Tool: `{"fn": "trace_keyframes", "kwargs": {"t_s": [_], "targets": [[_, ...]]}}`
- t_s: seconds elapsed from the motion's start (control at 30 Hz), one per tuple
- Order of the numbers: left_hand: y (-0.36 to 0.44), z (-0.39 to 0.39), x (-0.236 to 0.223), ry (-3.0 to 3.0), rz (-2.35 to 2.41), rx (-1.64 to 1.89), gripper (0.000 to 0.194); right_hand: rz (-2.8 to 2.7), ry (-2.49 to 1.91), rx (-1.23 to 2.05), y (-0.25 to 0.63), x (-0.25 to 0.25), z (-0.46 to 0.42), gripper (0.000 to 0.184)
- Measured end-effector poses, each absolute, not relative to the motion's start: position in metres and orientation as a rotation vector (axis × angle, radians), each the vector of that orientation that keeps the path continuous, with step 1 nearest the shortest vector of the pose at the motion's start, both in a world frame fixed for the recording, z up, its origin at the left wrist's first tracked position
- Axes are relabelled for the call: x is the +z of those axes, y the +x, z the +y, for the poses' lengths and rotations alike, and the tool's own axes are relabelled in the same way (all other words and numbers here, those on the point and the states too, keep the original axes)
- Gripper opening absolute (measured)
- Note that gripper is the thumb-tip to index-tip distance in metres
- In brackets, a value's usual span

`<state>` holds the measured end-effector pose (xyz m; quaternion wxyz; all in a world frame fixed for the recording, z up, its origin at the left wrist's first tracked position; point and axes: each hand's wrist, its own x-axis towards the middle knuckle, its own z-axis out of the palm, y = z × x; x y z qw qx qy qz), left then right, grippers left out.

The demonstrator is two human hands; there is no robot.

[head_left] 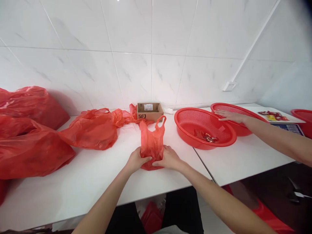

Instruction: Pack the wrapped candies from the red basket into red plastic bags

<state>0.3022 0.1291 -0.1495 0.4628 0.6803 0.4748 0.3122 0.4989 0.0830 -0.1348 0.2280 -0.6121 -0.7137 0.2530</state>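
Note:
A small red plastic bag (152, 139) with loop handles stands upright on the white table, bulging near its bottom. My left hand (137, 160) is closed around its left side, thumb pressed to the front. On the opposite side my right hand (169, 158) grips the bag the same way, so it sits between both palms. What the bag contains is hidden by the red plastic. Just behind it is an open cardboard box (150, 112) with a white label.
Large filled red bags (31, 143) and a flatter red bag (91, 131) lie at left. At right, a red colander (181, 131) holds a few small wrapped pieces. Another person's hand (230, 116) reaches over a second colander (243, 130). A table seam (203, 162) runs between.

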Motion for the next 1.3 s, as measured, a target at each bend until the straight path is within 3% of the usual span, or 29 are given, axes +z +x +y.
{"fn": "trace_keyframes", "kwargs": {"t_s": [0.13,0.33,0.5,0.57,0.7,0.77,0.87,1.03,1.17,1.3], "targets": [[0.292,0.128,-0.146,1.696,1.105,0.748,0.032,-1.935,-1.695,0.701,0.489,-0.145,0.085,0.036],[0.265,0.14,-0.14,1.696,1.231,0.868,0.034,-1.78,-1.778,0.695,0.522,-0.134,0.101,0.038],[0.252,0.145,-0.145,1.613,1.216,1.014,0.027,-1.693,-1.905,0.721,0.544,-0.131,0.101,0.018],[0.249,0.143,-0.143,1.569,1.148,1.0,0.029,-1.731,-1.89,0.806,0.551,-0.124,0.1,0.026],[0.25,0.136,-0.117,1.486,1.076,0.905,0.042,-1.596,-1.703,0.96,0.55,-0.1,0.115,0.065],[0.256,0.136,-0.096,1.468,1.044,0.878,0.052,-1.456,-1.581,0.964,0.539,-0.087,0.133,0.068],[0.271,0.142,-0.066,1.461,1.001,0.931,0.057,-1.378,-1.482,0.903,0.517,-0.069,0.167,0.051],[0.274,0.162,-0.03,1.431,1.043,1.199,0.039,-1.34,-1.293,0.828,0.506,-0.019,0.186,0.014],[0.254,0.165,-0.001,1.43,1.038,1.316,0.026,-1.404,-1.106,0.852,0.517,0.027,0.162,0.009],[0.237,0.163,0.029,1.449,1.089,1.198,0.015,-1.528,-1.083,0.893,0.522,0.053,0.142,0.005]]}}
